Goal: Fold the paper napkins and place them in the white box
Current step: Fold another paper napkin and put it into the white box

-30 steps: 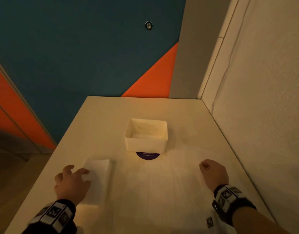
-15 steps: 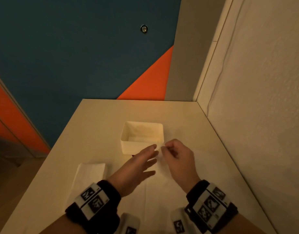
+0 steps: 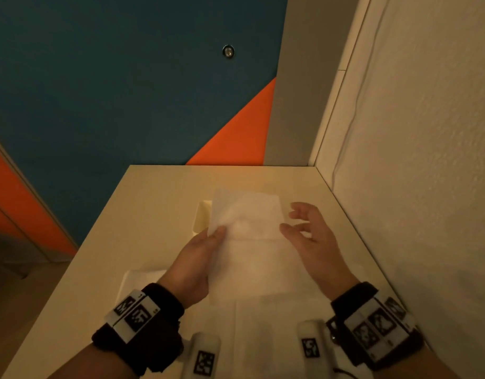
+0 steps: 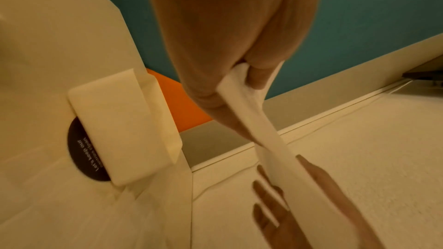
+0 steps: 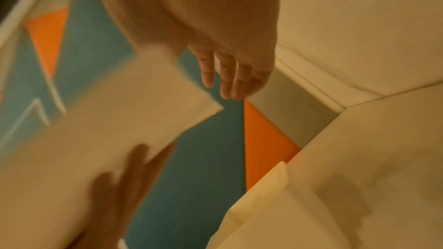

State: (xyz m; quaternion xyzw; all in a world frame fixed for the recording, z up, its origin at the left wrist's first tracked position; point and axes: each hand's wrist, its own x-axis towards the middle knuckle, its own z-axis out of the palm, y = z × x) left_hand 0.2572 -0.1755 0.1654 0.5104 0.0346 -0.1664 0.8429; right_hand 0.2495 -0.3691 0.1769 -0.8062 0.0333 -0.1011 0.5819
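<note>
The pale worktop point(image 3: 159, 214) carries the white box point(image 3: 201, 217), mostly hidden behind a raised paper napkin point(image 3: 246, 228). A napkin stack point(image 3: 137, 280) lies near left. The left hand point(image 3: 197, 258) pinches the napkin's left edge; the right hand point(image 3: 315, 242) hovers just beside its right edge, fingers spread, holding nothing.

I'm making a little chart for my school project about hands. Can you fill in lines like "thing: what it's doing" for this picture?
left hand: pinches the napkin at its left edge, lifted above the table
right hand: open, fingers spread beside the napkin's right edge; touching it or not, cannot tell
napkin: held up in front of the white box
white box: on the table, over a dark round sticker
napkin stack: lies on the table, behind the left wrist
</note>
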